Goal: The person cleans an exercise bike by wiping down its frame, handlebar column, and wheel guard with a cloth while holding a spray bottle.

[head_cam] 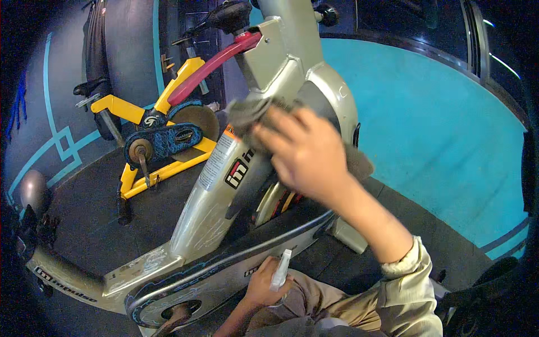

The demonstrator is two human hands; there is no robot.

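Observation:
A silver Impulse indoor exercise bike (206, 219) stands before me, with a printed label on its slanted frame tube. My right hand (307, 156), a little blurred, presses a grey cloth (248, 111) against the upper part of that tube; part of the cloth hangs out past the hand on the right. Low in the view, my left hand (267, 282) is closed around a spray bottle (281, 271), whose white trigger head points up; the bottle's body is mostly hidden. It is near the bike's chain guard (227, 269).
A red curved bar (214, 67) juts from the bike's upper frame. Beyond it stands a yellow exercise bike (168, 177) by the dark wall. The silver bike's crank (179, 318) is at the bottom. A turquoise wall (421, 126) rises at right.

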